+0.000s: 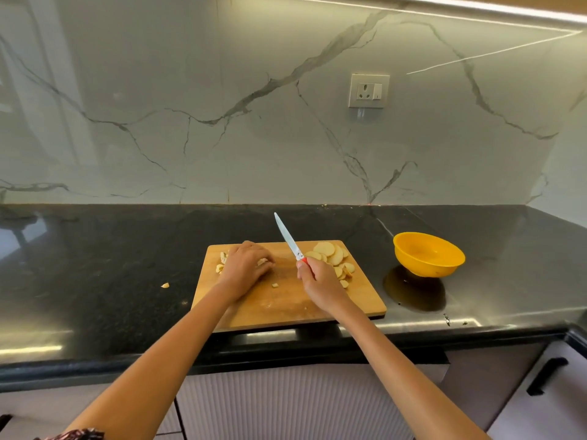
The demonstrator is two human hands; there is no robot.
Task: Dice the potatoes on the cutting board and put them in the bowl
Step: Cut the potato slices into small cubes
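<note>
A stray potato piece (165, 285) lies on the black countertop (95, 265), at nine o'clock from the wooden cutting board (286, 306). On the board's ten o'clock corner the left hand (244, 268) rests palm down, fingers curled together over a small heap of cut potato bits (220, 263) that shows at its left edge; whether the fingers pinch a piece underneath cannot be told. One small cube (275, 285) sits near the board's middle. The right hand (317, 281) grips the red handle of a knife (290, 241), fingers wrapped tight, blade lifted and pointing toward eleven o'clock. No writing on the blade is readable. Round potato slices (332, 255) lie overlapped at the board's two o'clock corner. At three o'clock from the board stands the yellow bowl (428, 254). On the marble wall, at twelve o'clock, is an unlabelled power socket (369, 91).
</note>
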